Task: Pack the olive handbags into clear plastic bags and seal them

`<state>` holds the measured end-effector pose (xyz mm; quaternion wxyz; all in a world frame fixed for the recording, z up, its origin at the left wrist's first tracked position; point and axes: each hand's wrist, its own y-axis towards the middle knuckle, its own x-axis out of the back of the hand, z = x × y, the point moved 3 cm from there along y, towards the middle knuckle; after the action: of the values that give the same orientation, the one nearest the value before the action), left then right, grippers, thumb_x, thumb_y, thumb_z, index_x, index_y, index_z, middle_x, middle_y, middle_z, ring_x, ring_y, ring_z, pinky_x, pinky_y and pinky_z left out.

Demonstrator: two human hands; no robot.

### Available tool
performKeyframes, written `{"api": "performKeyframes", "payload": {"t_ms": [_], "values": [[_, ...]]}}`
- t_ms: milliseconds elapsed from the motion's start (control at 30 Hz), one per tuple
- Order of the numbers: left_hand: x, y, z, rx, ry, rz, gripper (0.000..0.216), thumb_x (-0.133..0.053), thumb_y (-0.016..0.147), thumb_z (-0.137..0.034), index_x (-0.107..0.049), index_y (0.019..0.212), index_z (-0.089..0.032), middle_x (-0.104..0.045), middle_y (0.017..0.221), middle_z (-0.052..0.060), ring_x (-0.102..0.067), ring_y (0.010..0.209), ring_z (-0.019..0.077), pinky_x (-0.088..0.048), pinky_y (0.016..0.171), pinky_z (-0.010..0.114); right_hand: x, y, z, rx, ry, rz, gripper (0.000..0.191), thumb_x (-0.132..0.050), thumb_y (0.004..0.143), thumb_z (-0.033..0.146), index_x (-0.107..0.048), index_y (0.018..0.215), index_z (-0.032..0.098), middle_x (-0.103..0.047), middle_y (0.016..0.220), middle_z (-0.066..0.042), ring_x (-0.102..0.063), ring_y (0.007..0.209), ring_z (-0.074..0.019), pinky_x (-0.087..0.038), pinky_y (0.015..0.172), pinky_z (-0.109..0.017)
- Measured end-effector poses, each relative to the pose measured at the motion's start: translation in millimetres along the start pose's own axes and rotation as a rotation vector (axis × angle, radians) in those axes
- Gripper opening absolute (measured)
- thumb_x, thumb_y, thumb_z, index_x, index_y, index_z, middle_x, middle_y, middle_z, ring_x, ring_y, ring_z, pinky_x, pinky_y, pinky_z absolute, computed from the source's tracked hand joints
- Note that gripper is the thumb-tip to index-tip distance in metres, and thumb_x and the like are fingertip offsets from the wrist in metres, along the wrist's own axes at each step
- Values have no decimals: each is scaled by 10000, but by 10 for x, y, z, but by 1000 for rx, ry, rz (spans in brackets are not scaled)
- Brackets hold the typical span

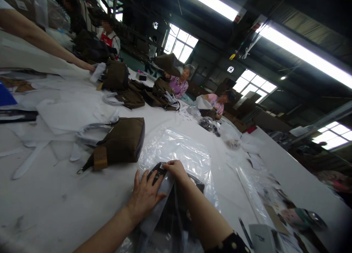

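A dark handbag [167, 209] lies in front of me, partly covered by clear plastic, with a dark strap or edge at its far end. My left hand [145, 194] rests on it with its fingers spread, pressing on the dark piece and the plastic. My right hand [176, 169] pinches at the far tip, where a small white tag [162, 166] shows at the fingertips. Just beyond my hands lies a stack of clear plastic bags [181, 145]. My right forearm hides part of the handbag.
A brown handbag [123, 139] with wrapped handles and a tan tag [100, 158] stands left of my hands. More brown bags [117, 75] line the far side. Paper scraps [31, 159] lie left; a pen [245, 231] and bottle [304, 219] right. A co-worker's arm [46, 40] reaches in.
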<state>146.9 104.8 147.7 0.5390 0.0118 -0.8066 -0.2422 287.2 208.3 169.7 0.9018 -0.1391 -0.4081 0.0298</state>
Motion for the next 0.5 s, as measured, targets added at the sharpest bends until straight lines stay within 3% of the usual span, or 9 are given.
{"api": "performKeyframes", "payload": {"t_ms": [200, 333, 367, 433, 500], "values": [[-99, 3, 3, -46, 20, -7, 516, -543, 805, -484, -508, 1264, -251, -532, 1276, 117, -393, 1204, 371, -149, 1020, 638, -120, -3, 16, 18, -96, -125, 253, -723, 605, 423, -616, 636, 196, -613, 622, -21, -583, 709, -210, -376, 643, -290], [-92, -92, 163, -69, -49, -26, 527, -521, 811, -499, -493, 1276, -253, -477, 1332, 129, -394, 1222, 348, -266, 1010, 575, -57, -93, 52, 64, -153, -269, 455, -740, 602, 410, -573, 945, 161, -621, 877, -117, -560, 892, -300, -396, 761, -382], [-63, -172, 265, -50, -94, -29, 562, -526, 798, -520, -483, 1285, -241, -463, 1343, 134, -399, 1223, 338, -305, 1006, 538, -4, -151, 90, 135, -168, -332, 523, -737, 614, 419, -545, 1018, 150, -603, 961, -146, -532, 968, -323, -390, 810, -415], [3, -420, 549, 69, -208, 9, 655, -545, 757, -569, -472, 1288, -194, -470, 1328, 152, -435, 1200, 321, -372, 983, 470, 70, -312, 230, 415, -201, -409, 574, -710, 668, 428, -497, 1120, 145, -534, 1138, -180, -439, 1128, -336, -335, 928, -464], [37, -768, 871, 291, -325, 171, 709, -573, 700, -601, -497, 1248, -157, -555, 1216, 150, -528, 1099, 312, -439, 915, 431, -22, -505, 425, 819, -241, -234, 552, -677, 724, 407, -475, 1179, 170, -492, 1232, -155, -402, 1190, -289, -299, 996, -429]]}}
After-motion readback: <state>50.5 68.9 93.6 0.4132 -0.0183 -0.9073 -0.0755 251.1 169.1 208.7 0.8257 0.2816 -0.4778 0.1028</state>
